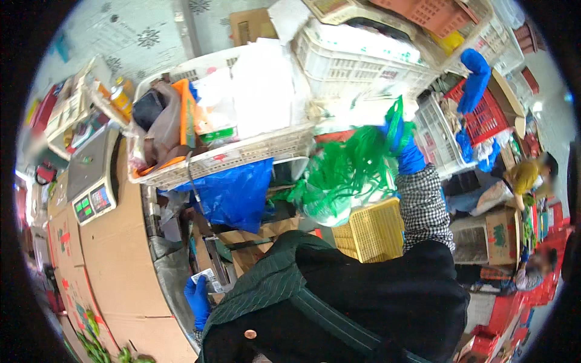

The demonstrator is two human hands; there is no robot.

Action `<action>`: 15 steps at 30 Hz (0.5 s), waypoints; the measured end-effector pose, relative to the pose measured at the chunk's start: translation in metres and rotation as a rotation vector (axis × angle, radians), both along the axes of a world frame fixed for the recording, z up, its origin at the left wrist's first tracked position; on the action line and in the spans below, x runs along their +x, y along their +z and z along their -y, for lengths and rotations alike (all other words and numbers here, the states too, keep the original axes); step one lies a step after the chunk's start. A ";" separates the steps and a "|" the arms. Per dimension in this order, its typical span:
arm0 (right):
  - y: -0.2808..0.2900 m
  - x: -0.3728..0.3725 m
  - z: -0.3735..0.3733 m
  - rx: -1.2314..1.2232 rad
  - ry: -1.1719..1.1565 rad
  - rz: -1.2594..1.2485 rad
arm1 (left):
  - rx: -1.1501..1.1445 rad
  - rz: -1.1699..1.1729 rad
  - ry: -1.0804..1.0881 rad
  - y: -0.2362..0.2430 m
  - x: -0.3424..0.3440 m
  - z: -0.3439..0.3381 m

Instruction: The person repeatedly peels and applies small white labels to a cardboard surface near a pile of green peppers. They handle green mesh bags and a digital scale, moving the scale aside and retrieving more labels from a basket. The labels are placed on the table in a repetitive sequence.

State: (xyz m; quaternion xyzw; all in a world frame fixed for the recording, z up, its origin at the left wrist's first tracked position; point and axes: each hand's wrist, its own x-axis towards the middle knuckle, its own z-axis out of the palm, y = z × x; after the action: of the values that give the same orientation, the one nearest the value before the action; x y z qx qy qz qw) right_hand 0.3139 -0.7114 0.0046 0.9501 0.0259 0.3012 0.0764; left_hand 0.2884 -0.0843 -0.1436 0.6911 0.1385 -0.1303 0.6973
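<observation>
My left hand (196, 297), in a blue glove, is low at the left and pinches a small white printed label (209, 279). Stretched out ahead, my right hand (410, 156), also blue-gloved with a checked sleeve, is among a bunch of thin green plastic bags (345, 175). Green strands pass over its fingers, which are closed on the bags and partly hidden. Just below the bags stands a yellow plastic basket (370, 230).
A white crate (242, 145) holds cloths and white paper, with a blue plastic sheet (236, 193) hanging beneath it. At left, a scale (91, 172) sits on a cardboard-covered table (121, 248). A red crate (484, 115) is at right, and other people work beyond it.
</observation>
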 end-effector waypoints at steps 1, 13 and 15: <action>0.007 0.018 -0.036 0.490 0.133 -0.185 | -0.010 0.013 0.061 0.015 -0.004 -0.002; -0.047 0.104 -0.382 1.060 1.029 -0.843 | 0.182 0.355 -0.325 0.127 -0.005 0.049; -0.019 0.076 -0.421 0.906 0.989 -1.014 | 0.010 0.150 -0.154 0.110 -0.013 0.055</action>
State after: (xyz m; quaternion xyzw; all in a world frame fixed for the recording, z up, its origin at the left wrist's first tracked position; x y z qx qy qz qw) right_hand 0.3897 -0.2906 -0.0147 0.7883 0.3472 -0.1822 -0.4742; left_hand 0.2755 -0.1396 -0.0335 0.7110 0.0328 -0.1307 0.6902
